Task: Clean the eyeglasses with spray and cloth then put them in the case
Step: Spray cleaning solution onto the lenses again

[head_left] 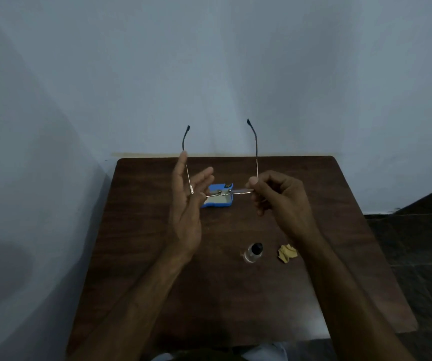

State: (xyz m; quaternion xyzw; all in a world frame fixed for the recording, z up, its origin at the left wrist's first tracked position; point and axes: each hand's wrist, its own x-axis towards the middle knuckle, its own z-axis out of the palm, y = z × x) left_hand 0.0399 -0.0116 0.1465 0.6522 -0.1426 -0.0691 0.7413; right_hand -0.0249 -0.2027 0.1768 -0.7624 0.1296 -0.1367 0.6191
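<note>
Eyeglasses (225,192) being held above a dark wooden table (157,256), temples pointing away.
The right hand (277,196) is pinching the frame; the left hand (187,201), fingers spread, is touching its other end. The blue case (218,203) is lying directly behind; a spray bottle (253,252) and crumpled yellow cloth (287,253) are sitting toward 5 o'clock.

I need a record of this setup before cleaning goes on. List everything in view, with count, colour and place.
eyeglasses: one, thin metal frame with dark temple tips, held up above the table, temples unfolded and pointing away from the person
case: one, blue, far middle of the table, behind the eyeglasses
spray bottle: one, clear with black cap, near middle of the table
cloth: one, yellow, crumpled, right of the spray bottle
table: one, dark brown wood, against a pale wall
left hand: one, fingers spread, at the left temple
right hand: one, pinching the frame's right end
</note>
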